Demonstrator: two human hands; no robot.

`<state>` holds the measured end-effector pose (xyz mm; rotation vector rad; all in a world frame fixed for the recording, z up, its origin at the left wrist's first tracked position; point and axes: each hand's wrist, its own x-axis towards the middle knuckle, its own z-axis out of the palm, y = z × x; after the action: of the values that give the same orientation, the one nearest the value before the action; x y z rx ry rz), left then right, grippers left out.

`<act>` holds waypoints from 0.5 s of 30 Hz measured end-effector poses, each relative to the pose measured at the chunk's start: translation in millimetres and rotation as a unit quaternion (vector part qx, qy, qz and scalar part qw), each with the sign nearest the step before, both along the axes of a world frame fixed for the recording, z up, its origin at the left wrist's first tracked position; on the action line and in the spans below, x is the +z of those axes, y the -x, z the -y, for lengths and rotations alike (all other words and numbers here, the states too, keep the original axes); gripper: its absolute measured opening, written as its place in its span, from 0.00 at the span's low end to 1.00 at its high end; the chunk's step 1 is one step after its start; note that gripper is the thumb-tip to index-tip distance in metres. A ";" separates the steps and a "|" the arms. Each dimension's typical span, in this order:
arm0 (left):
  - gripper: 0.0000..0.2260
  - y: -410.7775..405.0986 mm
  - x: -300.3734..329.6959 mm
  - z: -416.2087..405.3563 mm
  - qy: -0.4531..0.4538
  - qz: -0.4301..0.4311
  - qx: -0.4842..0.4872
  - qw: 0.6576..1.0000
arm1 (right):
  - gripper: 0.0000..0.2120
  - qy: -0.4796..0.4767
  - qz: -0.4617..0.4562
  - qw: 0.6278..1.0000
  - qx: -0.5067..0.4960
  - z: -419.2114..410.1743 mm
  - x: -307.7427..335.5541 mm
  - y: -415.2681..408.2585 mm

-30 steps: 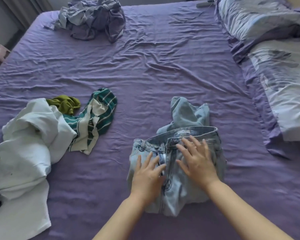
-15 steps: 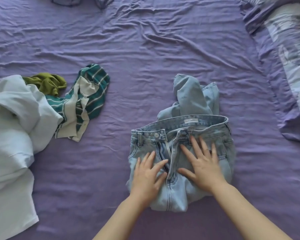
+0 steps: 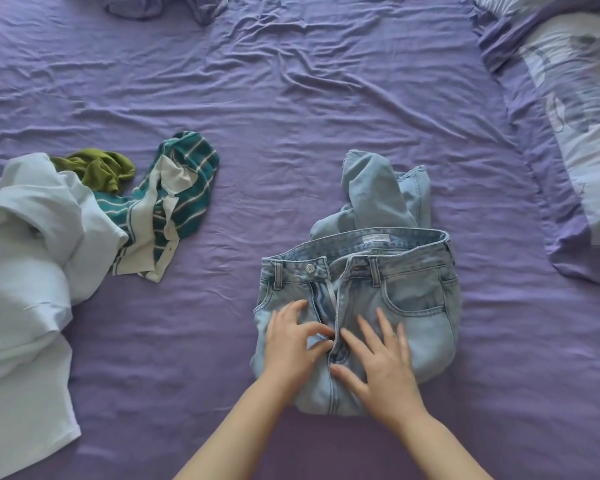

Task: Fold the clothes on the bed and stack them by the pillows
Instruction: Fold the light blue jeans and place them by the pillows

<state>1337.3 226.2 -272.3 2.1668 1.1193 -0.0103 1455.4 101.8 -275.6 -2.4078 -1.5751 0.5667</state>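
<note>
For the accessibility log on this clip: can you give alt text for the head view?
Two hands, left hand and right hand, rest on light blue jeans with an open fly, on a purple sheet. To the left lie a white garment, a striped shirt and a green cloth; a pillow sits at right.
</note>
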 end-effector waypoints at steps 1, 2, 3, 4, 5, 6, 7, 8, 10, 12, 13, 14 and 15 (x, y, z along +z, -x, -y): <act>0.06 -0.8 -0.1 0.7 -0.003 0.007 0.010 1.000 | 0.32 -0.001 -0.004 1.000 -0.002 -0.1 -0.4 -0.1; 0.05 -1.6 -0.3 1.3 -0.008 0.012 0.018 1.000 | 0.31 -0.003 -0.006 1.000 -0.004 0.1 -0.7 0.4; 0.05 -2.2 -0.5 1.9 -0.014 0.015 0.024 1.000 | 0.31 -0.002 -0.010 1.000 -0.006 0.2 -0.8 1.1; 0.05 -2.9 -0.7 1.9 -0.020 0.015 0.026 0.999 | 0.31 0.001 -0.014 1.000 -0.008 -0.1 -0.9 2.2; 0.05 -3.6 -1.0 1.9 -0.027 0.011 0.025 0.999 | 0.32 0.005 -0.016 1.000 -0.009 -0.8 -0.7 4.1; 0.06 -4.6 -1.2 1.6 -0.037 0.003 0.019 0.999 | 0.32 0.010 -0.017 1.000 -0.008 -1.9 0.0 6.5; 0.06 -5.6 -1.6 1.0 -0.047 -0.009 0.011 0.999 | 0.32 0.018 -0.018 1.000 -0.009 -3.4 1.3 9.1; 0.07 -6.9 -1.9 0.0 -0.057 -0.021 0.005 0.998 | 0.31 0.029 -0.018 0.999 -0.008 -4.9 2.5 11.9; 0.06 -9.0 -2.1 -3.3 -0.065 -0.035 0.005 0.997 | 0.30 0.050 -0.005 0.999 -0.004 -6.5 4.8 17.9; 0.06 -9.6 -2.2 -7.4 -0.056 -0.035 0.014 0.998 | 0.30 0.065 0.012 0.998 0.006 -5.7 3.7 21.9; 0.05 -9.4 -2.4 -9.4 -0.048 -0.033 0.020 0.998 | 0.30 0.070 0.017 0.997 0.014 -4.8 2.7 22.6; 0.05 -9.4 -2.5 -11.1 -0.042 -0.031 0.025 0.998 | 0.30 0.071 0.023 0.997 0.021 -3.6 0.6 22.3; 0.05 -9.7 -2.6 -12.6 -0.039 -0.030 0.028 0.998 | 0.30 0.076 0.027 0.996 0.027 -2.8 -1.1 21.4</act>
<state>1347.0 238.8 -274.9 2.2162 1.2333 -0.0076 1433.9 104.6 -276.7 -2.5162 -1.6811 0.6592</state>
